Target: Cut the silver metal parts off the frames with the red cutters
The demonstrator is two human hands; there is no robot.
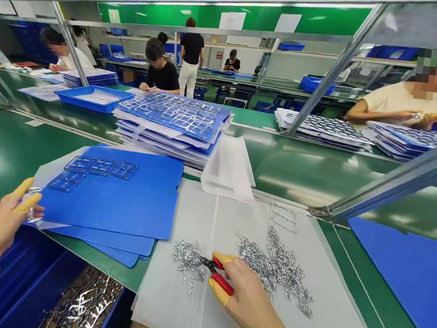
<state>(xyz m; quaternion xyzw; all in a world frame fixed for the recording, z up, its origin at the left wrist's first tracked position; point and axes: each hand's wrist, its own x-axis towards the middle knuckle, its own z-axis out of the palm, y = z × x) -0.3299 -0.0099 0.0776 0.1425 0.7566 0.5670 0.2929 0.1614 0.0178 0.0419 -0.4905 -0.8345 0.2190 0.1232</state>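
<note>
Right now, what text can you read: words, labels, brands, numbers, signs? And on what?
None is readable.
White sheet on the green board: faint marks, too blurred to read.
Second sheet, to its right: nothing legible.
Papers at upper left: too blurred to read.
Red-handled pliers in the right hand: no lettering visible.

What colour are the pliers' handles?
The pliers' handles are red, clearest in the head view.
</note>
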